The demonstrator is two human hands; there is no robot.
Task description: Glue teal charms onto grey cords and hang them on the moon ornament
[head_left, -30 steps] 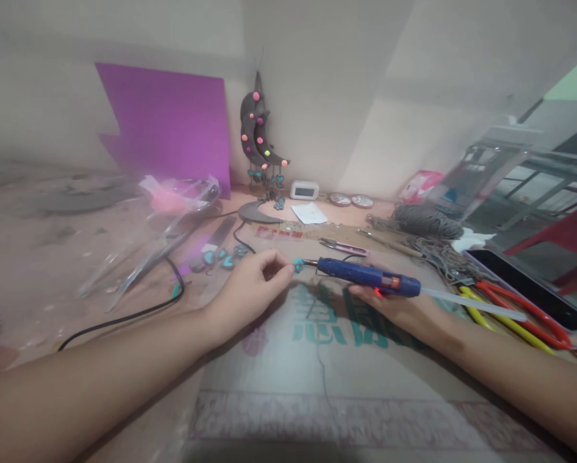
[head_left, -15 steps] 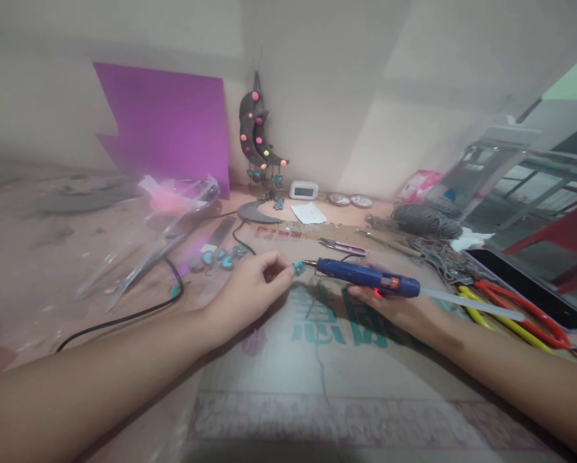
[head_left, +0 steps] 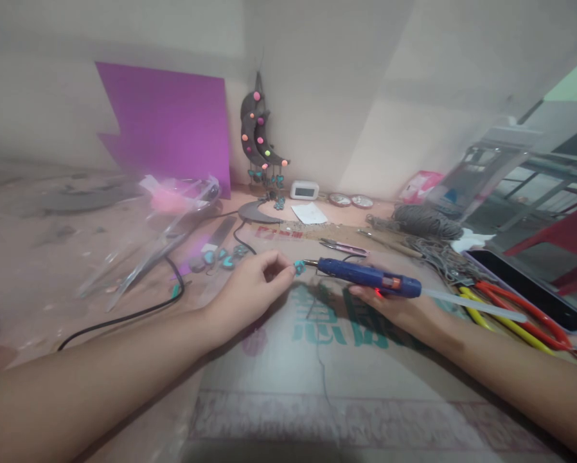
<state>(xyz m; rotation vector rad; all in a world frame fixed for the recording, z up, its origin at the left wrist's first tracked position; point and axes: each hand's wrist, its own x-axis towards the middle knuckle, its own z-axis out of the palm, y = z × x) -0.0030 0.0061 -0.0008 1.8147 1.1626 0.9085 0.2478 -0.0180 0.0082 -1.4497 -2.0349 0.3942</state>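
Between thumb and fingertips, my left hand (head_left: 257, 283) pinches a small turquoise piece (head_left: 299, 267), whose exact shape is too small to make out. My right hand (head_left: 385, 305) is wrapped round a blue glue gun (head_left: 365, 275), held level with its nozzle pointing left. The metal tip is at or very close to the turquoise piece; I cannot tell if they touch. A clear glue stick (head_left: 476, 304) sticks out of the gun's back, and a small red light glows beneath it. A thin grey thread (head_left: 321, 360) lies on the printed board (head_left: 269, 379) below.
Grey crescents with coloured dots (head_left: 257, 135) hang at the wall near a purple sheet (head_left: 173, 128). Small turquoise and grey pieces (head_left: 227, 259) lie left of my hand. Thread snips (head_left: 344, 247), grey yarn (head_left: 426, 220), red-handled scissors (head_left: 524, 308) and a phone (head_left: 529, 289) lie right.
Hardly anything differs. Both hands keep their places and grips, and the glue gun's tip stays beside the turquoise piece; the whole view has shifted very slightly.
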